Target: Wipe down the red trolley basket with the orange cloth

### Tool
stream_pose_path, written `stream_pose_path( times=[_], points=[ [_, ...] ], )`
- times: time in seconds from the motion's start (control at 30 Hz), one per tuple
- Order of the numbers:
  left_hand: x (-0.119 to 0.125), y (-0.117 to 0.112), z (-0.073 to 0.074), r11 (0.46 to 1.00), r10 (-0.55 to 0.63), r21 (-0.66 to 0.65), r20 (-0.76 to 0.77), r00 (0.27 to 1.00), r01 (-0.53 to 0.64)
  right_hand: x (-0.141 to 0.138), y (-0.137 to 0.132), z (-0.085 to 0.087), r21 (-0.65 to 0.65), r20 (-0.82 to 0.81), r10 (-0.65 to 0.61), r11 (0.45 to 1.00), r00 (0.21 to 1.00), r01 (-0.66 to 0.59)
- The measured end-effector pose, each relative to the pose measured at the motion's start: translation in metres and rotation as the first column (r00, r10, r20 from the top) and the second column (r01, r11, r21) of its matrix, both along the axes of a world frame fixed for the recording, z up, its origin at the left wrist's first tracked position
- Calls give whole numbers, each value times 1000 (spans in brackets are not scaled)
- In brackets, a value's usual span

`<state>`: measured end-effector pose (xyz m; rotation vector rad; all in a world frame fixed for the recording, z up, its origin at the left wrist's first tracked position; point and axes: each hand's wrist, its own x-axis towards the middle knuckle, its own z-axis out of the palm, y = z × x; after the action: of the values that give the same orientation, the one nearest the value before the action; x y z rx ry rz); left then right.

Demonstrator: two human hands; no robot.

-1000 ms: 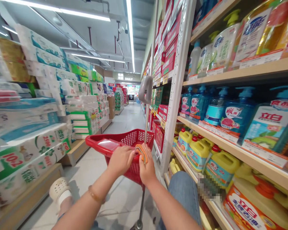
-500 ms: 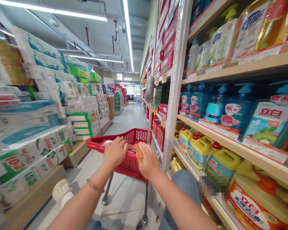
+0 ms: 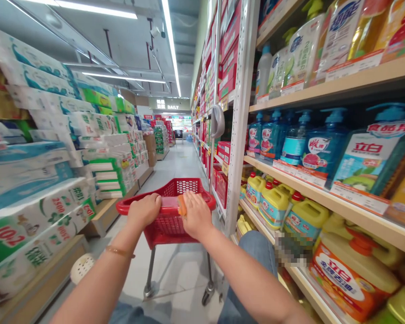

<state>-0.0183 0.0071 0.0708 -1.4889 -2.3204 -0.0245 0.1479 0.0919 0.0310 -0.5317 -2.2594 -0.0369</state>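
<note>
A red shopping cart (image 3: 170,237) with a perforated basket stands in front of me on thin grey legs with wheels. My left hand (image 3: 146,209) is wrapped round the left part of its handle bar. Toward the right end of the bar, my right hand (image 3: 197,217) presses an orange cloth (image 3: 181,204) against the handle. Most of that cloth is hidden under the palm and fingers. Between the two hands a pale red strip of the handle shows.
Stacked tissue packs (image 3: 37,234) line the left side on low wooden platforms. On the right, shelves hold blue pump bottles (image 3: 320,150) and yellow jugs (image 3: 305,220). A white perforated shelf post (image 3: 241,112) rises close to the cart's right side. The aisle floor (image 3: 178,164) runs ahead.
The cart has swung round to sit squarer to me. My left hand has moved left along the handle, and my right hand still keeps the orange cloth on the bar.
</note>
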Motion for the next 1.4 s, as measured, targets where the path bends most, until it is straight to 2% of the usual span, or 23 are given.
stream_pose_path(
  times=[0.07, 0.17, 0.23, 0.3, 0.4, 0.47, 0.5, 0.6, 0.63, 0.7, 0.8, 0.87, 0.93, 1.0, 1.07, 1.1, 1.17, 1.23, 1.3, 1.4],
  points=[
    [-3, -3, -2, 999, 16, -49, -20, 1000, -17, 5, 13, 3, -58, -12, -86, 995, 996, 85],
    [8, 1, -5, 999, 29, -39, -38, 999, -30, -10, 17, 11, -144, -40, -206, 969, 978, 199],
    [16, 5, -5, 999, 6, -33, -22, 1000, -7, -25, 12, 15, -138, -47, -173, 977, 984, 165],
    [17, 5, -3, 998, -42, -45, 26, 999, 43, -35, 7, 18, -85, -30, -57, 995, 998, 55],
    [9, -3, 0, 997, -44, -61, 103, 994, 50, -30, 15, 21, -61, 29, 73, 996, 997, -72],
    [5, -9, 1, 999, 12, -47, 119, 993, -7, -20, 30, 23, -120, 49, 39, 992, 998, -33],
    [7, -11, 1, 999, 34, -33, 119, 992, -30, -17, 37, 25, -168, 48, -25, 985, 999, 33],
    [21, -9, -1, 1000, 16, 10, 112, 994, -17, -17, 46, 28, -236, 48, -140, 961, 989, 147],
    [27, -8, -1, 1000, -12, 21, 112, 994, 10, -20, 44, 29, -228, 52, -123, 965, 991, 132],
    [36, -6, -1, 996, -83, 29, 119, 989, 80, -27, 36, 30, -181, 67, -13, 983, 998, 25],
    [36, -10, -1, 990, -142, 10, 158, 977, 142, -26, 32, 30, -140, 104, 155, 980, 982, -140],
    [31, -12, -4, 992, -126, -1, 196, 973, 128, -19, 39, 31, -162, 97, 107, 983, 989, -90],
    [28, -12, -9, 995, -101, 12, 205, 974, 101, -13, 46, 30, -193, 60, -29, 980, 998, 40],
    [31, -8, -15, 995, -92, 52, 181, 979, 84, -11, 44, 27, -205, 25, -114, 972, 993, 117],
    [33, -4, -20, 987, -139, 106, 183, 973, 121, -11, 33, 22, -178, 9, -71, 981, 997, 72],
    [33, -2, -23, 974, -202, 142, 210, 957, 174, -10, 26, 20, -150, 10, -4, 989, 1000, 5],
    [27, 0, -30, 923, -364, 244, 300, 882, 298, -6, 16, 16, -111, 24, 130, 986, 991, -127],
    [18, 2, -39, 859, -484, 373, 372, 792, 350, 0, 14, 15, -112, 29, 170, 980, 985, -166],
    [12, 7, -51, 826, -507, 475, 385, 771, 305, 4, 17, 16, -136, 9, 114, 984, 993, -112],
    [16, 22, -64, 821, -452, 522, 343, 824, 232, 3, 17, 15, -159, -45, -39, 987, 998, 31]
  ],
)
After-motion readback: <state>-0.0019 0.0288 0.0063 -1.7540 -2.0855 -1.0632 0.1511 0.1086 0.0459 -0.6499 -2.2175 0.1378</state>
